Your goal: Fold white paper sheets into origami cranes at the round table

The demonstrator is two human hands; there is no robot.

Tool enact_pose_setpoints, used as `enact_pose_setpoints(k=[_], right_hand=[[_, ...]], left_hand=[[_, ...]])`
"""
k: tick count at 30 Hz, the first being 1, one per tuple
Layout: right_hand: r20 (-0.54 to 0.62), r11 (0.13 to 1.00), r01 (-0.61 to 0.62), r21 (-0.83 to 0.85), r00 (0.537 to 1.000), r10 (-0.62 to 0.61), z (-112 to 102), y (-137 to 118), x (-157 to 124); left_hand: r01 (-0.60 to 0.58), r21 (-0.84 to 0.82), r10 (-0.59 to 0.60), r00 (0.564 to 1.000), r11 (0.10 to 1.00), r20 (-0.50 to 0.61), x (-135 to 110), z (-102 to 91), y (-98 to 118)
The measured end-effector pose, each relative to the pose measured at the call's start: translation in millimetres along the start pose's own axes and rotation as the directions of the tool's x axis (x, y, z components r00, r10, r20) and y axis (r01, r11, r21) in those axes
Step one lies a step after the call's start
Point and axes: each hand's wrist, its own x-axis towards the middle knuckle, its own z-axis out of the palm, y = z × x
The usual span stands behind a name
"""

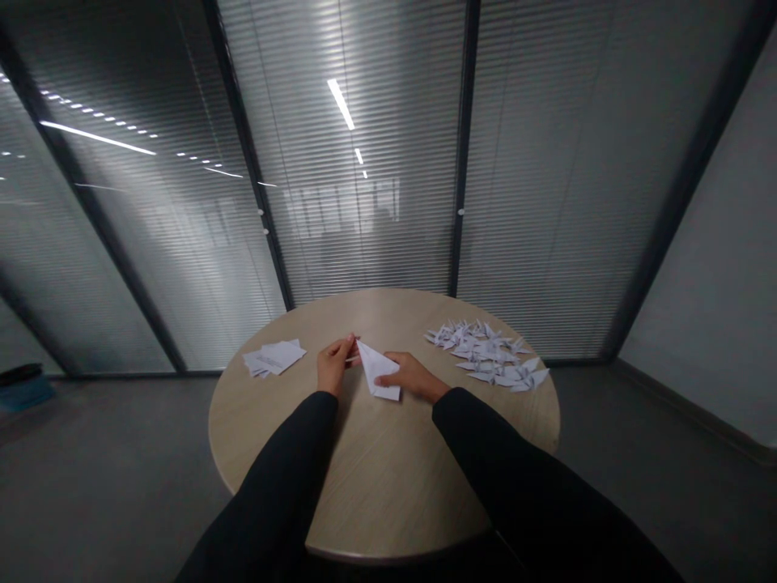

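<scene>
A white sheet of paper (376, 369), folded into a pointed shape, lies on the round wooden table (388, 478) between my hands. My left hand (333, 363) pinches the paper's upper tip with fingers closed. Pressed against the paper's right edge, my right hand (411, 376) holds it down on the table with its fingers together. Both arms wear black sleeves.
A small stack of flat white sheets (273, 357) lies left of my hands. Several folded paper cranes (489, 353) are heaped on the table's right side. Glass walls with blinds (364, 162) stand behind the table. A dark object (24, 385) sits on the floor far left.
</scene>
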Motion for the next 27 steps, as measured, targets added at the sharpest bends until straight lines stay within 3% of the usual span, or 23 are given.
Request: enact_pose_setpoints(k=[13, 21, 25, 27], right_hand=[[-0.001, 0.996, -0.002, -0.084, 1.000, 0.002, -1, -2, -1], [0.048, 0.991, 0.041, -0.126, 0.998, -0.035, -4, 4, 1], [0.053, 0.989, 0.049, -0.139, 0.998, -0.042, -4, 5, 1], [0.048, 0.989, 0.055, -0.139, 0.998, -0.049, -3, 5, 2]], left_hand=[[-0.151, 0.142, 0.158, 0.986, 0.978, -0.043, 6, -4.7, -5], [-0.272, 0.333, 0.300, 0.954, 0.903, -0.033, 5, -5.1, -2], [-0.277, 0.331, 0.309, 0.950, 0.902, -0.049, 9, -4.8, -8], [-0.242, 0.273, 0.259, 0.965, 0.931, -0.026, 9, -3.6, -10]])
